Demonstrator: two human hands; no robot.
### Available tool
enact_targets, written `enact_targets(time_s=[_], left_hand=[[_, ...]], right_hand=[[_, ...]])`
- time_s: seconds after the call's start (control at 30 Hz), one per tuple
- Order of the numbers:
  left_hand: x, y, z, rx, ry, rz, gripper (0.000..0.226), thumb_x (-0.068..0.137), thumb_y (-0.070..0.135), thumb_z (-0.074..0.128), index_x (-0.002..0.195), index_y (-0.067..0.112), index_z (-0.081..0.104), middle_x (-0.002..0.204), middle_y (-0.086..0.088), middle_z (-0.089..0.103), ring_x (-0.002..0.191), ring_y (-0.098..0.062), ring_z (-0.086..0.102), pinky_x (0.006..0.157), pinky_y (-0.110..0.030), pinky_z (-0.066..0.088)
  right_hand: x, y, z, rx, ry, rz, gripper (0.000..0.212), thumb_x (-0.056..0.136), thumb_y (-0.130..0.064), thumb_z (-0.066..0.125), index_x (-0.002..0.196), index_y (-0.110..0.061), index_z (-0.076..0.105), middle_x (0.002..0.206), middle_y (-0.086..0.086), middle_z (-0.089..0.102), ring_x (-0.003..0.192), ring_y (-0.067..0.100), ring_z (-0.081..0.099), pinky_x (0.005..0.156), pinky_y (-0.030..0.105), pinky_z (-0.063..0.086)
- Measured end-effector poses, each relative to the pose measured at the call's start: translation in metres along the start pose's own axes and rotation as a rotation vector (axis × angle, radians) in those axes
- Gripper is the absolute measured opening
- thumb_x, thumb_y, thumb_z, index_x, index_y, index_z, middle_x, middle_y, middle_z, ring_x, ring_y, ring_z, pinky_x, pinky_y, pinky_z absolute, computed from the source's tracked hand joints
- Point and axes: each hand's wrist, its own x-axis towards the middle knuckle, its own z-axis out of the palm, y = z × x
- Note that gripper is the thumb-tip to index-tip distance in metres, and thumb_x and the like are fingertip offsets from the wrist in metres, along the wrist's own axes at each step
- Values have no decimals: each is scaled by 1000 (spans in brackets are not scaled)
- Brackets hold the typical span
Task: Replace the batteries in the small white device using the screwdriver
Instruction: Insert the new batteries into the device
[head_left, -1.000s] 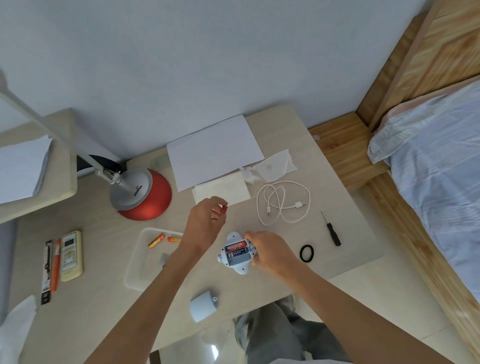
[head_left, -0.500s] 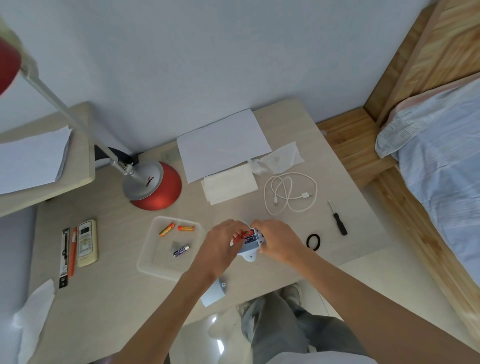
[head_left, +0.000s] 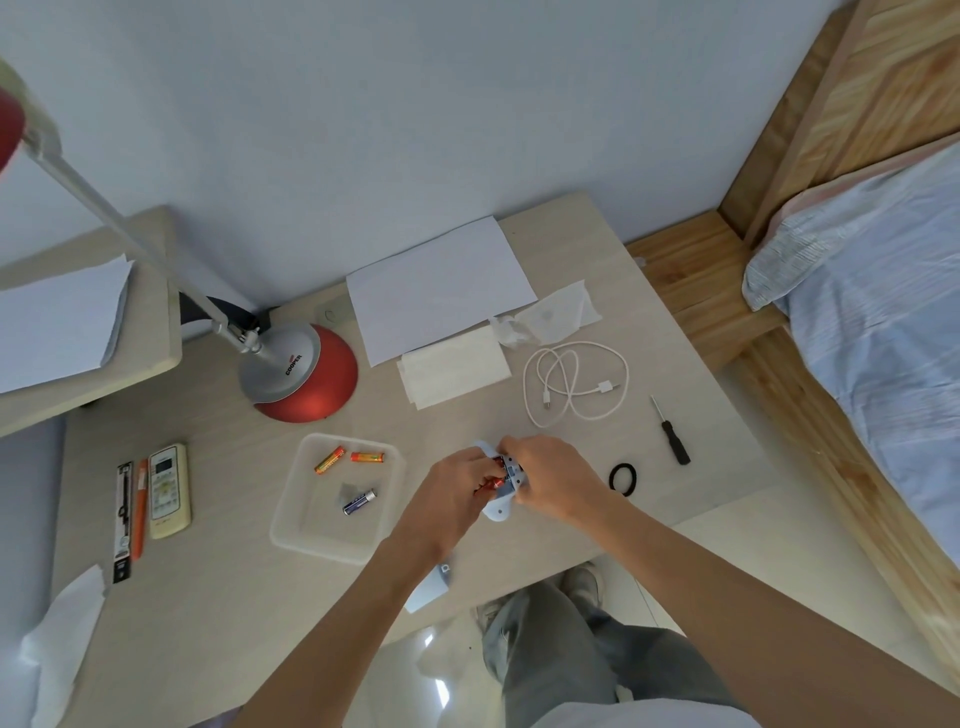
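Observation:
The small white device (head_left: 497, 508) lies near the desk's front edge with its battery bay facing up. My right hand (head_left: 553, 478) grips its right side. My left hand (head_left: 453, 491) pinches a red battery (head_left: 491, 484) at the open bay, beside another red battery seated there. The black-handled screwdriver (head_left: 674, 439) lies untouched on the desk to the right. A clear plastic tray (head_left: 291, 525) left of my hands holds two orange batteries (head_left: 349, 458) and one blue battery (head_left: 359, 502). The device's white cover (head_left: 428, 590) lies near the front edge, partly hidden under my left forearm.
A red-based desk lamp (head_left: 301, 375) stands at the back left. White paper (head_left: 439, 288), tissues (head_left: 454, 375) and a coiled white cable (head_left: 575, 383) lie behind my hands. A black hair tie (head_left: 623, 477) sits right of the device. A remote (head_left: 167, 491) and pens lie far left.
My left hand came down from above the desk with the red battery to the device's bay. My right hand kept holding the device. The camera view shifted a little.

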Motion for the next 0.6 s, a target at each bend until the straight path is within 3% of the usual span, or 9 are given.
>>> enact_targets(time_s=[0.23,0.6], left_hand=[[1,-7,1,-46,-3,34,11,92,14,78,103,16,81,94,3,70,78,-15,63,75,-36,53],[3,-10,8,-22,-2,38,14,93,23,78,105,29,81,99,10,69,92,-12,58,80,-32,51]], right_hand=[[0,4,3,15,8,10,29,86,-22,76,111,-21,62,91,-1,71,74,18,58,67,26,39],[2,2,3,-4,-6,11,27,87,-20,73,111,-21,63,91,-1,71,78,21,66,66,28,45]])
